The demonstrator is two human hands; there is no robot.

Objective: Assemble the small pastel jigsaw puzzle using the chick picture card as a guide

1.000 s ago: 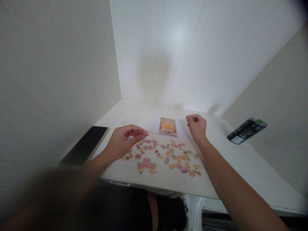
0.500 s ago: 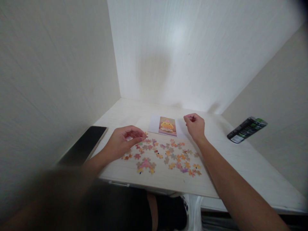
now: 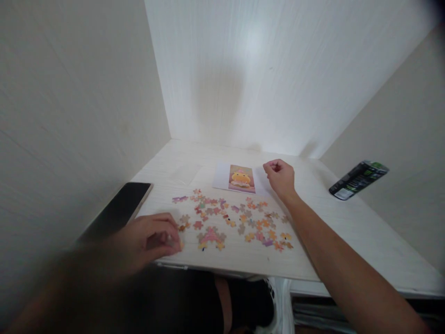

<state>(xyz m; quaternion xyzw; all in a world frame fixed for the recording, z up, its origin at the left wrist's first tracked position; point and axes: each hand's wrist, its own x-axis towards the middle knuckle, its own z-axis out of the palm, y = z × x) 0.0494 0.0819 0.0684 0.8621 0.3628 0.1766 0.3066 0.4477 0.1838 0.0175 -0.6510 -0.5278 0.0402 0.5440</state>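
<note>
My left hand [image 3: 156, 237] is near the front left edge of the table, thumb and fingertips pinched on a small yellow-orange jigsaw piece [image 3: 181, 246], mostly hidden by the fingers. Right of it lies a joined section of pink, grey and yellow jigsaw pieces [image 3: 211, 235]. Loose jigsaw pieces [image 3: 259, 225] are spread across the middle, some touching or overlapping. My right hand [image 3: 281, 178] rests on the table in a loose fist, with nothing visible in its fingers. Beside it lies a picture card [image 3: 242, 178] showing a yellow figure with a pink top.
A dark phone [image 3: 121, 204] lies at the table's left side. At the right, a black and green packet [image 3: 358, 180] stands tilted near the side wall. A clear plastic sheet [image 3: 186, 174] lies behind the pieces. White panels [image 3: 225, 69] enclose the table at the back and sides.
My left hand has moved left and toward the front edge with a jigsaw piece, uncovering pieces at the upper left. My right hand has stayed beside the card. The view has shifted slightly.
</note>
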